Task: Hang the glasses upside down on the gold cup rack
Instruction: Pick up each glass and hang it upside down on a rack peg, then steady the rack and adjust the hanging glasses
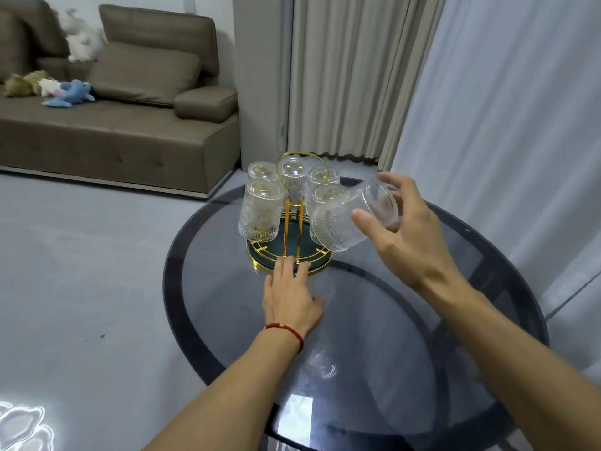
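Observation:
The gold cup rack [287,229] stands on a round dark green tray with a gold rim [260,259] at the far side of the table. Several ribbed clear glasses hang upside down on its arms, the nearest at the left [260,211]. My right hand [403,236] holds one more ribbed glass [341,222] by its base, tilted with the mouth down and to the left, close beside the rack's right side. My left hand [291,297] lies flat on the table, fingertips touching the tray's front rim and holding nothing.
The round smoked-glass table [357,320] has a dark rim. A brown sofa [113,125] with plush toys stands at the back left. Curtains [487,92] hang behind and to the right. Grey floor lies to the left.

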`<action>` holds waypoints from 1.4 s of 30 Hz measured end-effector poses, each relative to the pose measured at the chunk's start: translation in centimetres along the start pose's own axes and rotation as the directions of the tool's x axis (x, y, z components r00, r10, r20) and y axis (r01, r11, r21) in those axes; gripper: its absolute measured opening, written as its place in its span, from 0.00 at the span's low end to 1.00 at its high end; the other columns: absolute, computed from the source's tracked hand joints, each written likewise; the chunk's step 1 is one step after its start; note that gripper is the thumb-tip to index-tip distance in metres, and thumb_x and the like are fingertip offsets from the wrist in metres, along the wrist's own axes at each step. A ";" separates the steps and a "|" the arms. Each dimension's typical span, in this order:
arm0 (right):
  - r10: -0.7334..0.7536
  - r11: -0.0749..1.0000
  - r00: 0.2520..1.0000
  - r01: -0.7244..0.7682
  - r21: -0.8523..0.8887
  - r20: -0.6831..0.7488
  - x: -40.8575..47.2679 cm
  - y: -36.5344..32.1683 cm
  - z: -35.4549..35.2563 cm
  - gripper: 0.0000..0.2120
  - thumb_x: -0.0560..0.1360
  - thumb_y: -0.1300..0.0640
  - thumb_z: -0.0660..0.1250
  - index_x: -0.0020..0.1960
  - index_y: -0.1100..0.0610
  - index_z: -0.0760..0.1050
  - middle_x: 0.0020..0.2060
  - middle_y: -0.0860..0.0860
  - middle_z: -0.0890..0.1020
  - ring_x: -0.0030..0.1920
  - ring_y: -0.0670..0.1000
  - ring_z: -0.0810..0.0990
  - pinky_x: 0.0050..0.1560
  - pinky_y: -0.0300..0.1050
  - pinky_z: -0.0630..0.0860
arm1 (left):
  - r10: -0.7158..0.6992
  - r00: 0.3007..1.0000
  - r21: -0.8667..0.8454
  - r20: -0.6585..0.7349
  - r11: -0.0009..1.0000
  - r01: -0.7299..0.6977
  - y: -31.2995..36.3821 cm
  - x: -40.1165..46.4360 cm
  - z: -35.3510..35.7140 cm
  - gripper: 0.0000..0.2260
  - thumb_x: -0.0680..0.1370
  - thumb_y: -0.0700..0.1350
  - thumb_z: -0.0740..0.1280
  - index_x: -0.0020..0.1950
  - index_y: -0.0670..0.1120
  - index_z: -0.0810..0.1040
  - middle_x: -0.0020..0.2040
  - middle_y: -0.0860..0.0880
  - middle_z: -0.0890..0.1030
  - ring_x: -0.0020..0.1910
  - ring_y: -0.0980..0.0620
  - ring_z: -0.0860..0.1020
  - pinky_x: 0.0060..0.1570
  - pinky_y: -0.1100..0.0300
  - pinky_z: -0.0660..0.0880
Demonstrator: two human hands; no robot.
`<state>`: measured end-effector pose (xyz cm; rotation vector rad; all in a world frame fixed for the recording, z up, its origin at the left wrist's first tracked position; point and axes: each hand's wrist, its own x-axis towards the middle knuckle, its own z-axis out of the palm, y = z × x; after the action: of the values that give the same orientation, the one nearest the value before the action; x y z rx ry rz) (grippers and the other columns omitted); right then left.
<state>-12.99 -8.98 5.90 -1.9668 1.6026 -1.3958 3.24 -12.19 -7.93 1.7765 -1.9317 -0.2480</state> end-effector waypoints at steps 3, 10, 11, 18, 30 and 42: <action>-0.099 0.992 0.994 0.103 -0.078 0.051 3.0 -3.0 1.6 0.30 0.75 0.45 0.74 0.73 0.51 0.70 0.66 0.49 0.79 0.63 0.50 0.78 0.64 0.49 0.75 | -0.005 1.000 0.029 0.005 1.000 0.005 0.0 0.0 -0.1 0.32 0.74 0.48 0.68 0.77 0.49 0.62 0.74 0.47 0.65 0.78 0.46 0.57 0.72 0.44 0.62; -0.172 0.924 0.963 0.231 -0.305 0.207 6.8 -4.5 5.5 0.32 0.75 0.40 0.70 0.74 0.50 0.69 0.63 0.54 0.78 0.63 0.53 0.77 0.63 0.52 0.75 | -0.005 0.996 0.048 0.090 0.999 0.001 -0.3 -0.1 0.4 0.34 0.79 0.56 0.62 0.81 0.49 0.53 0.81 0.46 0.54 0.81 0.46 0.46 0.77 0.37 0.52; -0.167 0.918 0.961 0.232 -0.322 0.219 7.1 -4.4 5.9 0.32 0.74 0.39 0.70 0.75 0.50 0.69 0.63 0.54 0.78 0.63 0.54 0.77 0.62 0.53 0.75 | -0.001 0.996 0.052 0.094 0.999 -0.003 -0.5 -0.1 0.4 0.35 0.79 0.56 0.62 0.81 0.49 0.52 0.81 0.46 0.53 0.81 0.46 0.45 0.77 0.36 0.51; -0.154 0.879 0.939 0.272 -0.392 0.307 7.9 -2.4 8.6 0.36 0.71 0.34 0.65 0.75 0.50 0.70 0.64 0.55 0.79 0.65 0.55 0.73 0.64 0.54 0.72 | 0.005 0.995 0.022 0.097 1.000 -0.007 -0.7 -0.2 0.3 0.34 0.79 0.56 0.63 0.81 0.49 0.52 0.81 0.46 0.52 0.81 0.45 0.44 0.77 0.35 0.50; -0.206 0.781 0.934 0.336 -0.527 0.291 7.3 0.9 10.8 0.34 0.74 0.29 0.57 0.74 0.46 0.71 0.60 0.47 0.81 0.62 0.51 0.66 0.54 0.51 0.60 | 0.013 0.999 -0.001 0.038 1.000 -0.013 -0.7 -0.4 0.3 0.33 0.76 0.54 0.64 0.79 0.48 0.59 0.80 0.47 0.56 0.81 0.46 0.48 0.77 0.38 0.53; -0.126 0.956 0.992 0.122 -0.267 0.000 6.3 3.7 7.4 0.22 0.76 0.48 0.59 0.67 0.54 0.75 0.64 0.51 0.78 0.66 0.53 0.71 0.63 0.51 0.66 | -0.015 1.000 -0.020 -0.010 1.000 0.015 -0.7 -0.3 1.0 0.32 0.75 0.51 0.64 0.77 0.48 0.61 0.78 0.46 0.61 0.80 0.45 0.52 0.75 0.38 0.57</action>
<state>-9.87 -18.40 2.77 -2.2475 1.7838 -1.2992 3.38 -12.21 -9.18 1.7771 -1.9028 -0.2623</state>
